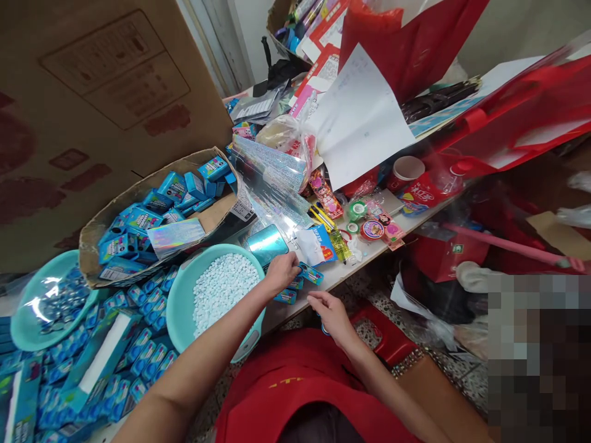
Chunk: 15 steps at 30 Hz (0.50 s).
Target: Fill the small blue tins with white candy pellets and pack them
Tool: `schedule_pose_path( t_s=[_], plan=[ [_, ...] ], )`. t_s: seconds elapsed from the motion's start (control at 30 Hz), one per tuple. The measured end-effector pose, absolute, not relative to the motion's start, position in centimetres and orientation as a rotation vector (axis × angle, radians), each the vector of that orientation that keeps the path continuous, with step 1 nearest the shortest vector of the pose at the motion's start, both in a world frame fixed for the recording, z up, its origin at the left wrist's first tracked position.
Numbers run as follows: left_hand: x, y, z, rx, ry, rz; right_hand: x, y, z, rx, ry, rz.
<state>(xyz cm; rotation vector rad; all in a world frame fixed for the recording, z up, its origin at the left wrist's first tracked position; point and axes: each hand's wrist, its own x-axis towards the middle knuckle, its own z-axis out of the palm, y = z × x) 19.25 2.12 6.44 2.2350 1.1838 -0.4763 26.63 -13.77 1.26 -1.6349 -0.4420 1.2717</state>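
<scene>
My left hand (pixel 281 271) reaches to the table's front edge, fingers curled around a small blue box (pixel 312 274). Another small blue box (pixel 285 297) lies just under that hand. My right hand (pixel 331 312) hovers a little nearer me, off the table edge, with its fingers pinched. A small blue piece (pixel 324 331) peeks out beneath it, too hidden to name. Left of my left hand stands a teal bowl (pixel 178 311) full of white pellets (pixel 224 286). A teal shiny case (pixel 268 243) lies just beyond the hand.
A torn cardboard box (pixel 90 237) holds several blue boxes, and more (pixel 138 360) are heaped at the lower left. A second teal bowl (pixel 21 326) stands far left. Holographic film (pixel 272 175), white paper (pixel 360 117), tape rolls (pixel 357 210), a red cup (pixel 409 169) and red bags (pixel 517 117) crowd the table.
</scene>
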Motion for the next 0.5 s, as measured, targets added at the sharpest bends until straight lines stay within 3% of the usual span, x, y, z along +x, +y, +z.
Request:
schedule_pose_path(
  t_s=[0.27,0.5],
  plan=[
    [23.0,2.6,5.4,2.308,1.214,-0.734,24.7,-14.0,-1.2,-1.728,-0.621,1.189],
    [22.5,3.1,5.1,2.317,1.173,-0.722,22.1,-13.0,-1.7,-1.773,-0.818,1.053]
  ],
)
